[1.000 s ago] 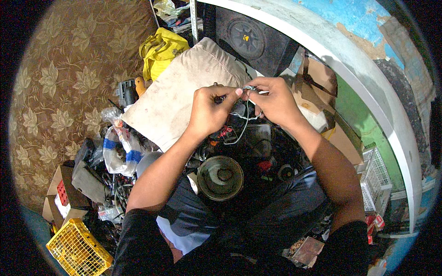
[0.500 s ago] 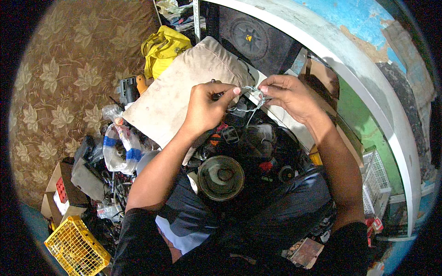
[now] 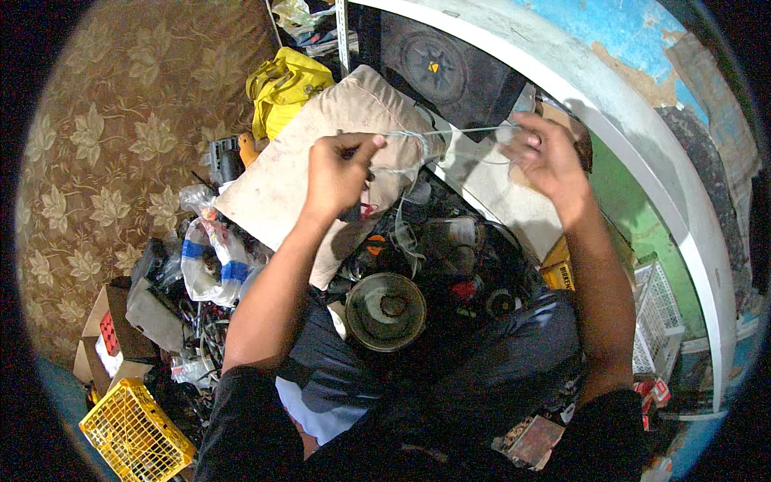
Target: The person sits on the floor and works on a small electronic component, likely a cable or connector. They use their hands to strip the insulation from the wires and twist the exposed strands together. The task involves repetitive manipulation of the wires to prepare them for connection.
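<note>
A thin pale string (image 3: 421, 143) is stretched between my hands, with a loose knot or tangle near its middle and ends that loop and hang down. My left hand (image 3: 339, 177) is closed, pinching one part between thumb and forefinger above a beige cushion (image 3: 321, 136). Farther right, my right hand (image 3: 550, 157) is closed on another part, its fingers slightly smeared by motion. One strand runs taut across the gap and a second sags below it. Beneath the hands, between my legs, stands a round metal tin (image 3: 385, 312) with something dark inside.
A black speaker (image 3: 438, 68) stands at the back, with a yellow bag (image 3: 289, 88) left of it. Wrapped plastic with blue bands (image 3: 213, 261) and clutter lie at left, above a yellow crate (image 3: 136, 430). A white basket (image 3: 654, 321) is at right, by a curved white edge (image 3: 683, 217).
My hands have moved apart, the right one up and rightward, the left one slightly left. The string, bunched between them before, is now drawn out into a long taut strand.
</note>
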The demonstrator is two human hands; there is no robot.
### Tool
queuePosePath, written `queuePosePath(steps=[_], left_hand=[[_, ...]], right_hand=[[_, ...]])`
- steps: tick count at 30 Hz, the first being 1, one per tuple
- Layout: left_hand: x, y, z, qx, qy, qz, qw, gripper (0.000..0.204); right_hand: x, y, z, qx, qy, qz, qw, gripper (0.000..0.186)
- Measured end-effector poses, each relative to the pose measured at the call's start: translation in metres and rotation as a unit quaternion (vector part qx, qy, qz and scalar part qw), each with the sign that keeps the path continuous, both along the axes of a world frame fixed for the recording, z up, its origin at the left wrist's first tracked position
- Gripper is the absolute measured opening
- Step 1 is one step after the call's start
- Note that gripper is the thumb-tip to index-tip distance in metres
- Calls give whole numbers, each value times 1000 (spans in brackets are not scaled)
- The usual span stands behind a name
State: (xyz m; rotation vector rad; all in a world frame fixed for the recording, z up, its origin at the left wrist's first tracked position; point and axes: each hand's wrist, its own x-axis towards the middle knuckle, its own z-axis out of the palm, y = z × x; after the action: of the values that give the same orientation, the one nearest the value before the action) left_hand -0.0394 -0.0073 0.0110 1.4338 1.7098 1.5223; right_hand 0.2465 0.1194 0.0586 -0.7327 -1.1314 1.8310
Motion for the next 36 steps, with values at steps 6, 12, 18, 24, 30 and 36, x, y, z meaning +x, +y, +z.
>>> queuePosePath(steps=[6, 12, 18, 24, 30, 36], left_hand=[[-36, 4, 7, 14, -38, 85, 996, 26], [-58, 4, 15, 53, -24, 157, 986, 29], [-75, 3, 18, 81, -41, 201, 975, 30], [-83, 2, 15, 63, -36, 211, 975, 30], [-91, 1, 10, 64, -10, 227, 972, 29], [-81, -2, 11, 79, -55, 167, 981, 30]], right_hand=[[17, 2, 4, 166, -210, -46, 962, 19], [5, 2, -3, 375, -365, -133, 842, 24], [-8, -10, 12, 251, -201, -46, 946, 25], [-6, 0, 3, 137, 67, -11, 988, 28], [24, 22, -14, 266, -321, -141, 898, 30], [41, 32, -64, 453, -554, 207, 667, 21]])
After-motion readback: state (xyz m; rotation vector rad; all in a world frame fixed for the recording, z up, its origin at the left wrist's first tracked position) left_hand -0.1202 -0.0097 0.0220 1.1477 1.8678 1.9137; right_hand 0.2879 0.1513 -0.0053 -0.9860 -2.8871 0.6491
